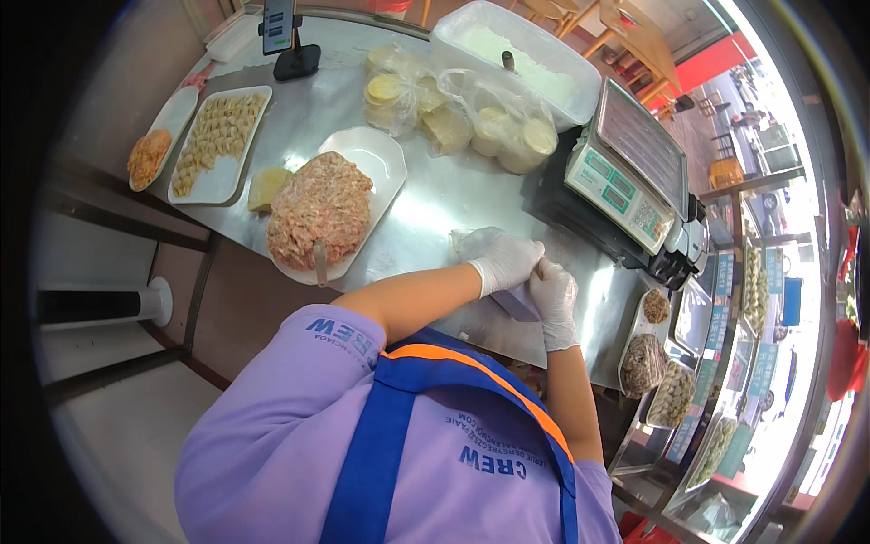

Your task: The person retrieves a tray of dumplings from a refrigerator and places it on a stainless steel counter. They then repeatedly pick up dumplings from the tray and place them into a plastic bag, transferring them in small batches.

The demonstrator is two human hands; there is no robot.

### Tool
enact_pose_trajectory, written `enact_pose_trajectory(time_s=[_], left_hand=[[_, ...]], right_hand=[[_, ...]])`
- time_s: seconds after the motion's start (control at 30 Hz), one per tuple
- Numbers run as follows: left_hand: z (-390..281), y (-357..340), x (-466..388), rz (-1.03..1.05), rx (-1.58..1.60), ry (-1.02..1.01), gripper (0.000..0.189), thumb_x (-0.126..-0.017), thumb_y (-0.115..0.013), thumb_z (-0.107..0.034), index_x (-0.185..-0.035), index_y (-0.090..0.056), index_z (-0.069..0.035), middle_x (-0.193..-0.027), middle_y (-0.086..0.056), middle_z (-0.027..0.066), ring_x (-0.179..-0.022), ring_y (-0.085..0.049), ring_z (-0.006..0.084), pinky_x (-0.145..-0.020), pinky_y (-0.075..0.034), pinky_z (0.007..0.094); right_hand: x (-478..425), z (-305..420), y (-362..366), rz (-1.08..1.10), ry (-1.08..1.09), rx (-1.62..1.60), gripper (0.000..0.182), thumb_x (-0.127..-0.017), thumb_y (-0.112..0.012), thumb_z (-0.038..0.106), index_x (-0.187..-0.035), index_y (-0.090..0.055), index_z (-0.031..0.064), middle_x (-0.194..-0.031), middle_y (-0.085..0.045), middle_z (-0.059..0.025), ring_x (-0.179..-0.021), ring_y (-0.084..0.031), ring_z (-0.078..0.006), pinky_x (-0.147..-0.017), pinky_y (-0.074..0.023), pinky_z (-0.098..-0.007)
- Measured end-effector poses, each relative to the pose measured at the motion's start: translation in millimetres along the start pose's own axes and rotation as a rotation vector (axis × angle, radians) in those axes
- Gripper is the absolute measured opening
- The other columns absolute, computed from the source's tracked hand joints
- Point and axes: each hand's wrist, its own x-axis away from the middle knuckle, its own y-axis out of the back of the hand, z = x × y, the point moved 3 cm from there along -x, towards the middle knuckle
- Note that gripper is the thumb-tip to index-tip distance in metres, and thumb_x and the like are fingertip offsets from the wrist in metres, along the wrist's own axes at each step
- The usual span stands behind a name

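My left hand (508, 264) and my right hand (554, 294) both wear thin whitish gloves. They meet fingertip to fingertip above the steel table (435, 204), fingers curled inward. Whatever might be pinched between them is too small or hidden to make out. Under and between the hands shows a purple box-like object (518, 304), partly covered by them. A clear plastic bag (467, 239) lies just beyond my left hand. To the left, a mound of minced meat filling (323, 204) rests on a white plate (384, 160), with a flat handle (320, 262) sticking out.
Bagged stacks of dough wrappers (445, 126) lie at the back, before a plastic tub of flour (564, 88). A digital scale (618, 183) stands right. Left are a dumpling tray (221, 136), orange filling (149, 158) and a phone (279, 27) on a stand. More filling (643, 364) sits far right.
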Motion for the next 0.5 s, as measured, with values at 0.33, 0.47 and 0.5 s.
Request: enact_pose_trajectory(time_s=[0.33,0.47,0.5], left_hand=[[-39.5,3.5,2.0,-0.17,0.159,-0.016,0.024,-0.082,-0.054,-0.03,-0.077,-0.058,-0.007,-0.065,-0.061,0.0157,-0.063,-0.062,0.0356,-0.058,-0.049,0.0443],[-41.7,13.6,-2.6,0.013,-0.016,-0.044,0.021,-0.075,-0.058,-0.028,-0.076,-0.057,-0.007,-0.066,-0.062,0.0158,-0.065,-0.062,0.0355,-0.062,-0.05,0.045],[-42.8,10.2,-3.6,-0.013,-0.041,-0.012,0.02,-0.075,-0.058,-0.027,-0.076,-0.057,-0.007,-0.067,-0.062,0.0158,-0.066,-0.062,0.0353,-0.063,-0.05,0.0447]], right_hand=[[-30.7,-52.1,9.4,-0.121,-0.025,-0.096,0.011,-0.074,-0.057,0.015,-0.073,-0.056,0.0045,-0.076,-0.062,-0.0174,-0.073,-0.061,-0.0377,-0.062,-0.0474,-0.0456],[-6.7,-60.2,27.3,-0.134,-0.013,-0.134,0.01,-0.071,-0.058,0.009,-0.08,-0.056,0.0071,-0.086,-0.06,-0.0102,-0.084,-0.058,-0.0312,-0.071,-0.0443,-0.0424],[-0.4,-62.1,29.0,-0.16,0.009,-0.152,0.012,-0.07,-0.058,0.008,-0.082,-0.056,0.0076,-0.088,-0.06,-0.0088,-0.086,-0.058,-0.0299,-0.073,-0.0434,-0.0414]])
